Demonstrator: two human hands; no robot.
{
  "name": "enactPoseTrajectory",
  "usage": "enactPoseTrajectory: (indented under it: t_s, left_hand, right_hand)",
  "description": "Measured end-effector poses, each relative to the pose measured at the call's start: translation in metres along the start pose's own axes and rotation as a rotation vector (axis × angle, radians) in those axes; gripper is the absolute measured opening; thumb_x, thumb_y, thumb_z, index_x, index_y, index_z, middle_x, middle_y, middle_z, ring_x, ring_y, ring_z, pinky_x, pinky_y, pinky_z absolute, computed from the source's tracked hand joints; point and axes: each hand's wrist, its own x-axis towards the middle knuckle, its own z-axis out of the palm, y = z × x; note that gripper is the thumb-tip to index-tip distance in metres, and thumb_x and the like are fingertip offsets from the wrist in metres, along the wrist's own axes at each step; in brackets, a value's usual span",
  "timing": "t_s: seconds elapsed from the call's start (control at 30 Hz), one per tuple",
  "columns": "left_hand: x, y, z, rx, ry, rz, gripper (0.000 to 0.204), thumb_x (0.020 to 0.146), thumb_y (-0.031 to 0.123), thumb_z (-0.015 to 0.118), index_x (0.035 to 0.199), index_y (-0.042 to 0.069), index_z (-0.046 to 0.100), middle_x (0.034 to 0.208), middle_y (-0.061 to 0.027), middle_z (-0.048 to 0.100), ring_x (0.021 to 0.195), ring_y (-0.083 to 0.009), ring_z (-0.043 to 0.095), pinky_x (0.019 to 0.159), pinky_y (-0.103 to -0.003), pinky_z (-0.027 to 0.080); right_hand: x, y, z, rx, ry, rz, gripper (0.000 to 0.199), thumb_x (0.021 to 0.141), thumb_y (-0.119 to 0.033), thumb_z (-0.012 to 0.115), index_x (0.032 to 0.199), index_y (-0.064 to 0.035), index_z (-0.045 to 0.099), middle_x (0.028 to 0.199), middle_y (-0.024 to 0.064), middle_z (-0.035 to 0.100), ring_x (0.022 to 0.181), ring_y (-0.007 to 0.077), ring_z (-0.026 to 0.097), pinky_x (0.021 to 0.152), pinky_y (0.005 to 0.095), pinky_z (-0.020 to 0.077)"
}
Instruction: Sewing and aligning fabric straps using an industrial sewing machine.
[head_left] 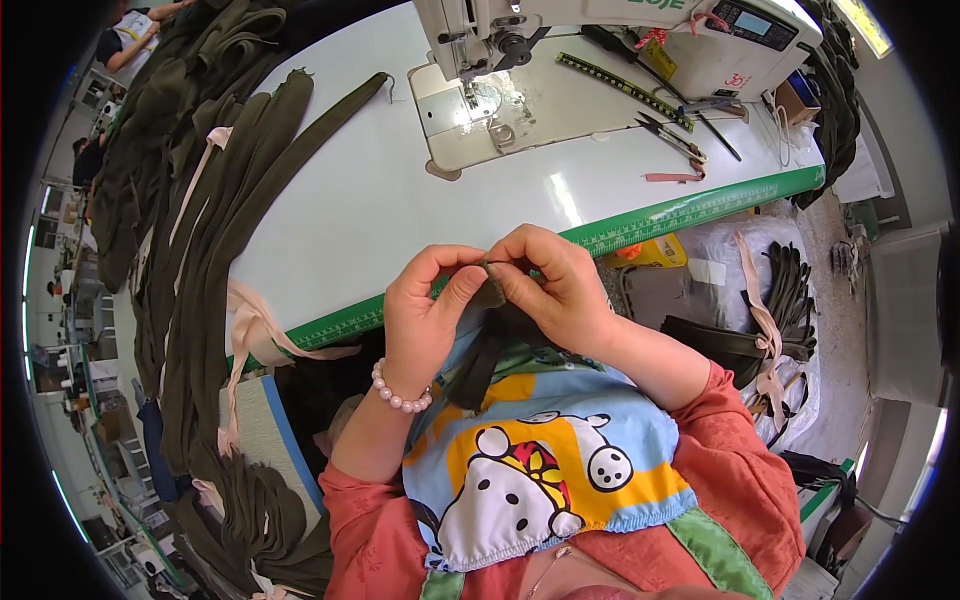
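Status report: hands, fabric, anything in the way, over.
Left hand, right hand: both pinching dark olive fabric strip. Strip trailing over apron. Thread snips apart on sewing table.

Lighting the white tabletop brightly, flaring into a pale streak near its front edge and glinting off the metal plate. Glowing along light strips at far left. Showing the left grip and right grip fairly sharply, dimming the dark cloth strip beneath them. Bending straight edges, blurring the distant left background, blackening toward the corners.
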Motion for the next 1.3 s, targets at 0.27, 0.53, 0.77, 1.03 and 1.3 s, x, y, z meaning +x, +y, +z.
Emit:
enactPoseTrajectory:
  t_s: [0.27, 0.53, 0.77, 1.03, 1.3]
  left_hand:
    - [0.025, -0.010, -0.010, 0.312, 0.051, 0.159, 0.008, 0.089, 0.008, 0.066, 0.093, 0.001, 0.062, 0.082, -0.0059, 0.065, 0.073, -0.0160, 0.059, 0.067, -0.027, 0.048]
    - [0.093, -0.011, -0.016, 0.543, 0.089, 0.270, 0.008, 0.085, 0.007, 0.065, 0.089, 0.001, 0.063, 0.083, -0.0105, 0.065, 0.073, -0.0248, 0.061, 0.066, -0.033, 0.049]
    - [0.167, -0.024, -0.008, 0.655, 0.036, 0.101, 0.008, 0.084, 0.011, 0.066, 0.084, 0.003, 0.066, 0.084, -0.0109, 0.065, 0.076, -0.0259, 0.063, 0.071, -0.035, 0.048]
    - [0.194, -0.051, -0.006, 0.948, 0.078, 0.431, 0.005, 0.081, 0.010, 0.069, 0.080, 0.005, 0.067, 0.082, -0.0066, 0.062, 0.077, -0.0229, 0.061, 0.071, -0.034, 0.047]
    - [0.190, -0.044, -0.006, 0.747, -0.010, 0.223, 0.010, 0.078, 0.013, 0.070, 0.085, 0.008, 0.064, 0.085, -0.0062, 0.061, 0.086, -0.0265, 0.059, 0.075, -0.041, 0.047]
  right_hand:
    - [-0.002, 0.001, 0.002, 0.120, -0.070, 0.188, 0.035, 0.088, -0.001, 0.064, 0.115, -0.0031, 0.041, 0.082, 0.0051, 0.061, 0.068, 0.0084, 0.056, 0.061, 0.0235, 0.0461]
    - [0.051, 0.023, -0.011, 0.140, -0.156, 0.322, 0.041, 0.086, 0.000, 0.065, 0.118, -0.0029, 0.038, 0.075, 0.0036, 0.063, 0.063, 0.0084, 0.057, 0.058, 0.0238, 0.0467]
    - [0.110, 0.052, -0.027, 0.037, -0.118, 0.175, 0.036, 0.085, -0.002, 0.066, 0.117, -0.0016, 0.050, 0.072, 0.0056, 0.064, 0.061, 0.0108, 0.059, 0.057, 0.0260, 0.0471]
    - [0.123, 0.067, -0.042, -0.685, -0.187, -0.086, 0.031, 0.077, -0.005, 0.068, 0.107, -0.0022, 0.063, 0.091, 0.0104, 0.063, 0.079, 0.0257, 0.061, 0.071, 0.0345, 0.0507]
    - [0.127, 0.076, -0.044, -0.680, -0.180, -0.418, 0.036, 0.069, 0.000, 0.067, 0.105, 0.0006, 0.063, 0.108, 0.0119, 0.059, 0.100, 0.0302, 0.055, 0.084, 0.0374, 0.0485]
